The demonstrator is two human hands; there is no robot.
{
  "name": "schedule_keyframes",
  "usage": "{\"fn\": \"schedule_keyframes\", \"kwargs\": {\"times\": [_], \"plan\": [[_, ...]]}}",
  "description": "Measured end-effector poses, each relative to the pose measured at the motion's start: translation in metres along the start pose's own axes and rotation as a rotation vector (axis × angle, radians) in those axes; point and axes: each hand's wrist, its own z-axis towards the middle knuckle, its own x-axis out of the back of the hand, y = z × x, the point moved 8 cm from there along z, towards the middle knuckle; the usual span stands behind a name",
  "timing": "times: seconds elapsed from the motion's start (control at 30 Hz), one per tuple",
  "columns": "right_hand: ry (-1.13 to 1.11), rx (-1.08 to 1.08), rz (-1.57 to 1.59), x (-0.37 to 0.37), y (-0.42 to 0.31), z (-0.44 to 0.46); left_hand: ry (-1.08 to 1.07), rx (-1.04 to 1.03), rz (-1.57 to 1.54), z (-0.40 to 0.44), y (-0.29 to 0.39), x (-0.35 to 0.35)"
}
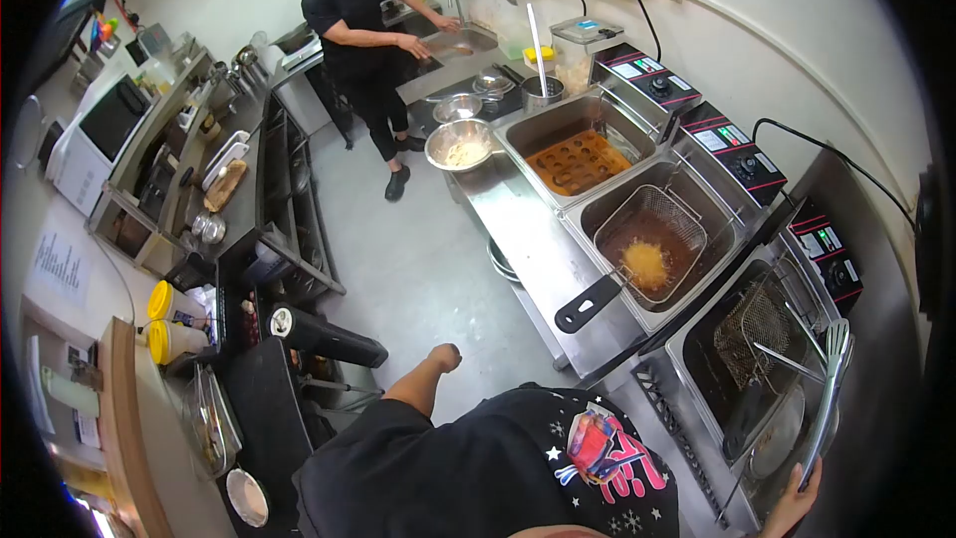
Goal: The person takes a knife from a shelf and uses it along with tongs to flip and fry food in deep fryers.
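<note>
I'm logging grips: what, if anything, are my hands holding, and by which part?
Your right hand holds the tongs by the end opposite the slotted head; your left hand appears empty.

Can read nothing for certain: see only pink lettering [633, 479] on black shirt [428, 473], tiny labels [630, 70] on 3 control boxes [732, 156], blurred print [66, 257] on wall sheet [58, 289].

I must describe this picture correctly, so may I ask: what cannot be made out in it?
In the head view:
Left hand: palm turned away, so anything inside is hidden.
Right hand, holding tongs: forearm cut off by the bottom edge.
Golden mass in the fryer basket: too blurred to identify.
Fryer control labels: print too small to read.
</note>
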Motion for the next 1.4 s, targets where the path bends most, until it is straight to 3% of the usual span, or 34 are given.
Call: {"fn": "schedule_keyframes", "kwargs": {"times": [0.03, 0.1, 0.17, 0.27, 0.3, 0.37, 0.4, 0.5, 0.53, 0.57, 0.63, 0.7, 0.77, 0.8, 0.87, 0.9, 0.97, 1.07, 1.1, 1.13, 1.17, 1.3, 1.4], "plan": [[-0.012, 0.069, 0.019, -0.005, 0.037, 0.005, -0.078, 0.075, -0.223, -0.007, 0.002, 0.002], [0.012, 0.015, -0.046, -0.004, 0.018, 0.005, -0.202, 0.166, -0.511, -0.009, 0.018, 0.015], [0.020, -0.016, -0.074, -0.003, -0.009, 0.005, 0.413, -0.098, -0.585, -0.030, 0.080, 0.130], [0.009, -0.094, 0.011, -0.004, -0.004, 0.011, 0.922, -0.469, -0.421, -0.072, 0.179, 0.298], [-0.002, -0.119, 0.036, -0.006, -0.004, 0.014, 0.942, -0.552, -0.462, -0.108, 0.216, 0.341], [-0.009, -0.113, 0.040, -0.008, -0.007, 0.017, 0.871, -0.526, -0.259, -0.103, 0.256, 0.391], [-0.001, -0.086, 0.015, -0.006, -0.008, 0.017, 0.800, -0.483, -0.218, -0.066, 0.258, 0.398], [0.033, 0.022, -0.003, 0.005, -0.021, 0.011, 0.583, -0.321, -0.059, -0.061, 0.273, 0.397], [0.046, 0.067, 0.010, 0.005, -0.020, 0.005, 0.834, -0.473, -0.177, -0.072, 0.273, 0.402], [0.020, 0.053, 0.022, 0.005, -0.010, 0.002, 1.082, -0.628, -0.286, -0.089, 0.264, 0.389], [-0.033, 0.023, 0.044, 0.006, 0.016, -0.005, 1.115, -0.515, -0.504, -0.121, 0.233, 0.345], [0.064, -0.119, -0.111, 0.020, -0.065, -0.029, 1.178, -0.468, -0.573, -0.093, 0.177, 0.259], [0.073, -0.112, -0.133, 0.020, -0.069, -0.033, 0.867, -0.295, -0.562, -0.087, 0.138, 0.163], [0.077, -0.106, -0.144, 0.019, -0.070, -0.032, 0.754, -0.239, -0.311, -0.049, 0.097, 0.083], [0.058, -0.139, -0.161, 0.015, -0.070, -0.028, 0.004, -0.239, 0.142, -0.040, 0.036, -0.051], [0.051, -0.161, -0.170, 0.013, -0.070, -0.028, -0.396, -0.345, 0.390, -0.062, 0.004, -0.108], [0.068, -0.041, -0.114, 0.010, -0.077, -0.022, -0.454, -0.205, 0.165, -0.044, -0.053, -0.159], [0.040, 0.018, -0.075, 0.004, -0.084, -0.011, -0.138, 0.100, -0.469, -0.013, -0.079, -0.131], [0.017, 0.015, -0.064, -0.001, -0.085, -0.009, 0.013, 0.188, -0.677, -0.037, -0.048, -0.072], [0.008, 0.017, -0.112, -0.003, -0.085, -0.005, 0.181, 0.225, -0.649, -0.055, -0.027, -0.025], [0.001, 0.019, -0.159, -0.006, -0.084, 0.000, 0.381, 0.117, -0.476, -0.046, -0.019, 0.004], [0.019, 0.050, -0.046, -0.011, -0.099, 0.003, 0.408, 0.031, -0.577, -0.025, 0.019, 0.040], [-0.020, 0.210, 0.048, -0.025, -0.055, 0.020, 0.240, -0.051, -0.586, -0.019, 0.050, 0.032]]}}
